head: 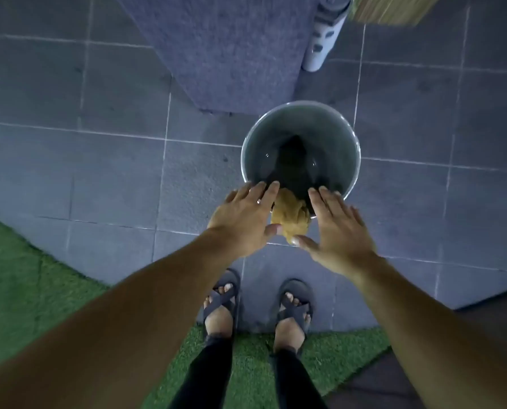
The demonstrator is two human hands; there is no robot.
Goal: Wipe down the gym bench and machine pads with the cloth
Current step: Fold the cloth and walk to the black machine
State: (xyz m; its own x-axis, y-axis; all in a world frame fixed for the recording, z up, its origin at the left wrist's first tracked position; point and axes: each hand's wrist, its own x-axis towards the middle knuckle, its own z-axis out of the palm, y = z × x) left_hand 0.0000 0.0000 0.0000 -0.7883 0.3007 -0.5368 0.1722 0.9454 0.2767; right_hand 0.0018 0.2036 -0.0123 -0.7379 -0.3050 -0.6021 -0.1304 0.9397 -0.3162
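Both hands flat-fingered, left hand (243,221) and right hand (336,231) pressing the bunched yellow cloth (290,221) between the palms, thumbs touching it. Squeezed dead centre, equally near each hand, right above the near rim of the bucket (247,149) of water.

The cloth (291,221), a mustard-yellow rag bunched into a wrinkled lump, sits between the palms of the two hands, its upper end overlapping the near rim of a round grey bucket (352,149) holding dark water.
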